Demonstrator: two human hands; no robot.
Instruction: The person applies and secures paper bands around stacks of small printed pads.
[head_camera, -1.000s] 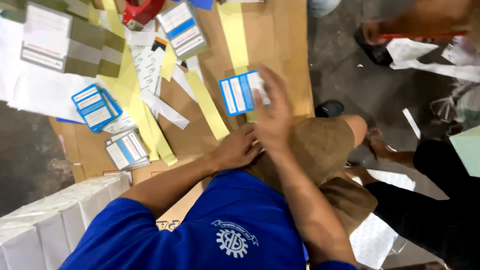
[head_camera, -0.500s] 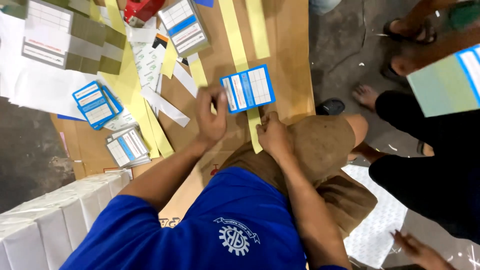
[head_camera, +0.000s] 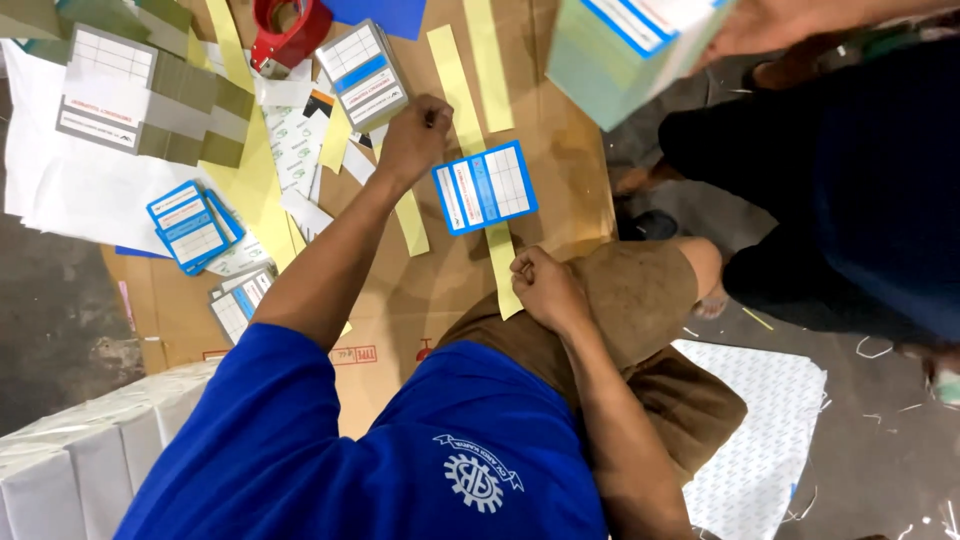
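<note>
My left hand (head_camera: 413, 137) reaches out over the cardboard sheet (head_camera: 560, 150), fingers curled, between a stack of blue-and-white labels (head_camera: 363, 73) and a long yellow paper strip (head_camera: 452, 75). It touches the strip's edge. A single blue-bordered label card (head_camera: 485, 187) lies flat on that strip, just right of the hand. My right hand (head_camera: 545, 287) is a loose fist on my knee in brown shorts (head_camera: 640, 290), at the strip's near end. Whether either hand pinches the strip is unclear.
A red tape dispenser (head_camera: 288, 30) sits at the far edge. More label stacks (head_camera: 190, 225) and yellow strips (head_camera: 250, 170) lie left. White boxes (head_camera: 80, 450) stand near left. Another person (head_camera: 850, 190) stands at right, holding a pale green box (head_camera: 625, 50).
My left hand moved from beside my knee out toward the label stack. My right hand let go of the blue card and drew back to my knee. The other person stepped closer.
</note>
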